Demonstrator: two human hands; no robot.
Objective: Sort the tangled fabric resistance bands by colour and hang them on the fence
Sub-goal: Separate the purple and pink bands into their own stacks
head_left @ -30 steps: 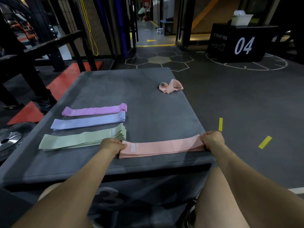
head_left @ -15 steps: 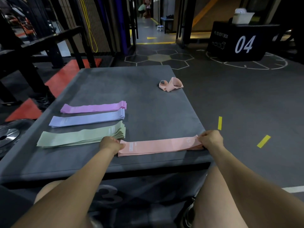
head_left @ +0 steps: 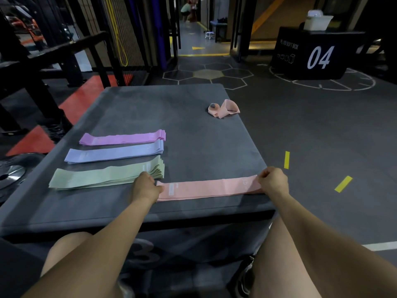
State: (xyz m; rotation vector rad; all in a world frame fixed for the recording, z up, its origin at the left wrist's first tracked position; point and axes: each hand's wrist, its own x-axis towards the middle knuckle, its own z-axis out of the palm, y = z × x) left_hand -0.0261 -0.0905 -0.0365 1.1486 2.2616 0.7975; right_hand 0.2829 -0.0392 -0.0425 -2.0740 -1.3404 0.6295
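Gym floor, dark and marked with white hexagons, surrounds a grey padded box (head_left: 193, 130) that serves as the work surface. Across its near edge lies a pink band (head_left: 209, 187), pulled out flat and straight. The left hand (head_left: 146, 187) pinches its left end with curled fingers, and the right hand (head_left: 273, 180) pinches its right end the same way, so the band spans the gap between both grips with its middle resting on the box. Compared with a second ago, almost nothing has moved: both hands keep the same hold at the same ends, and the band has only settled slightly flatter. That suggests the smoothing of this band is about finished and it is ready to be let go as the start of a pink pile. Just left of the left hand, nearly touching it, sits a green stack (head_left: 103, 176). Beyond that lie a blue stack (head_left: 113, 152) and then a purple stack (head_left: 122, 138), all flat and parallel. Near the far right edge of the box, well apart from both hands, one more pink band (head_left: 224, 108) remains twisted in a knot, still to be sorted. Nothing hangs on the black fence (head_left: 120, 29) at the far left, so hanging has not begun.
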